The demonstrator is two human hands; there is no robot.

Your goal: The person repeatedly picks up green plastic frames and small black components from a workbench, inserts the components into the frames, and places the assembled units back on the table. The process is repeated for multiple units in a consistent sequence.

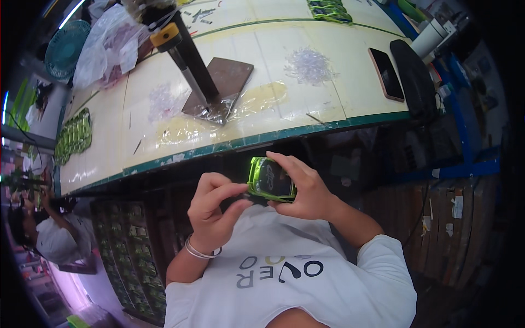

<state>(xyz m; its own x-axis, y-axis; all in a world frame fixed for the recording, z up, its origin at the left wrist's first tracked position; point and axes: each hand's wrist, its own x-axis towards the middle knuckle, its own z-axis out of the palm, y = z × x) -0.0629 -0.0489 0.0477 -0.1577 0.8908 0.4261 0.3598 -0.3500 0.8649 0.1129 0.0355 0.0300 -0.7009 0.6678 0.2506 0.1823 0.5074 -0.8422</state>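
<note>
Green-rimmed dark case [268, 177], partly behind one of the hands [309, 188].

Glossy plastic gleaming on this green casing [273, 180], shiny metal bangles [198, 253], matt cloth shirt [284, 240], crinkled filmy plastic bag [109, 46], smooth glassy phone [387, 74]

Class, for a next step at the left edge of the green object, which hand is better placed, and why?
Probably the left hand: its forefinger reaches that edge, with the thumb apart. The right hand is occupied, gripping the green object from the other side.
</note>
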